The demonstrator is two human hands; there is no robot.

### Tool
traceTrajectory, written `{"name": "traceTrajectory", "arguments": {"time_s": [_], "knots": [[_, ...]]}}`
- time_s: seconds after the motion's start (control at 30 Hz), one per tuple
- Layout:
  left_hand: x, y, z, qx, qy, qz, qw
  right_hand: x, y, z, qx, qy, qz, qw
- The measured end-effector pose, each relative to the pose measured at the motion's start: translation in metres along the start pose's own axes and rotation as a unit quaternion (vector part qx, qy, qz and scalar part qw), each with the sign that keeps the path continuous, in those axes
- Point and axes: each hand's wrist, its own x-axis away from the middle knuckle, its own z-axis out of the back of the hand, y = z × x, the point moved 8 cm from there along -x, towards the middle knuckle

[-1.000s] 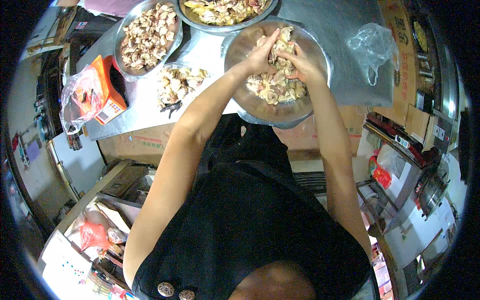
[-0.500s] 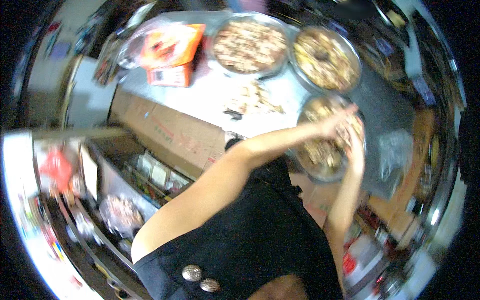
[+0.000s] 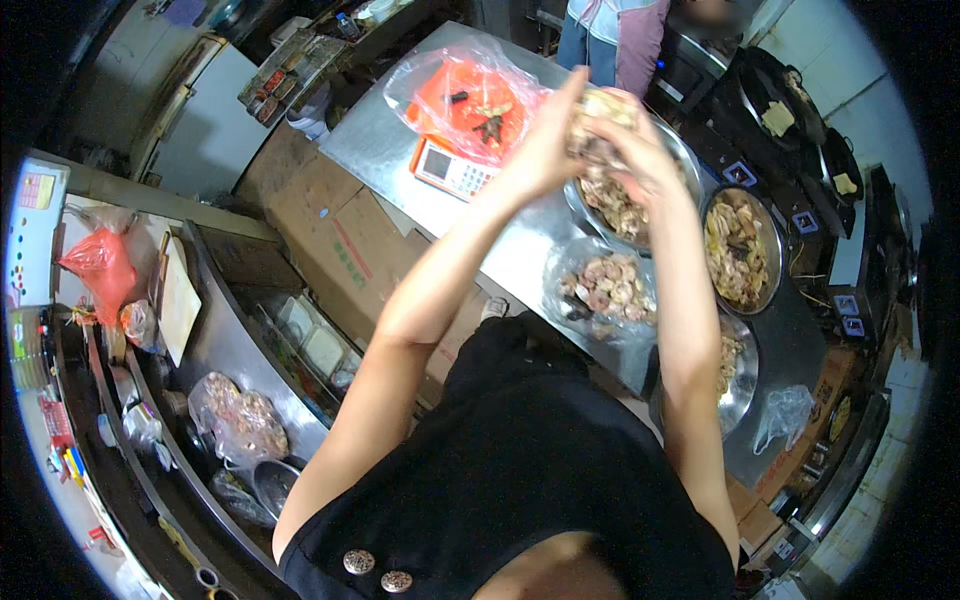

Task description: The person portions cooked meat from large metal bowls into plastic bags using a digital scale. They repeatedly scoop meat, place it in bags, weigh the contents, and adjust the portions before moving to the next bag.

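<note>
My left hand (image 3: 545, 145) and my right hand (image 3: 645, 155) are cupped together around a heap of pale chopped meat pieces (image 3: 598, 112). They are raised over a large steel bowl (image 3: 690, 160), which holds more pieces and is partly hidden by my hands and right forearm. Just nearer lies a clear plastic bag (image 3: 605, 290) with chopped pieces in or on it. To the right stands a second steel bowl (image 3: 740, 245) of browned and yellowish pieces. Closer to me, a third steel bowl (image 3: 745, 385) is partly covered by my right arm.
Left of my hands, an orange scale (image 3: 455, 170) carries an orange container in clear plastic, with dark spices. A thin crumpled bag (image 3: 785, 415) lies at the table's right. A person (image 3: 615, 45) stands beyond the table. Stove pans (image 3: 770, 100) are far right; flattened cardboard (image 3: 340, 235) covers the floor.
Both hands have left the nearest bowl and moved up and left to the large far bowl, carrying chopped meat pieces. The view has shifted and sharpened.
</note>
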Motion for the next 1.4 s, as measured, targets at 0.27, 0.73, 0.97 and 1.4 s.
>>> {"name": "traceTrajectory", "arguments": {"time_s": [0.27,0.73,0.97,1.4], "knots": [[0.007,-0.229,0.093,0.082,-0.047,0.275,0.957,-0.181,0.107,-0.113,0.061,-0.084,-0.126,0.987],[0.023,-0.205,0.106,-0.253,-0.141,0.166,0.943,-0.016,0.037,0.024,0.052,-0.037,0.006,0.998],[0.088,-0.018,-0.085,0.085,-0.146,0.062,0.984,0.294,0.213,0.359,-0.196,0.486,-0.015,0.852],[0.24,0.095,-0.442,0.167,-0.315,0.121,0.927,0.391,0.329,0.39,-0.292,0.483,-0.164,0.81]]}}
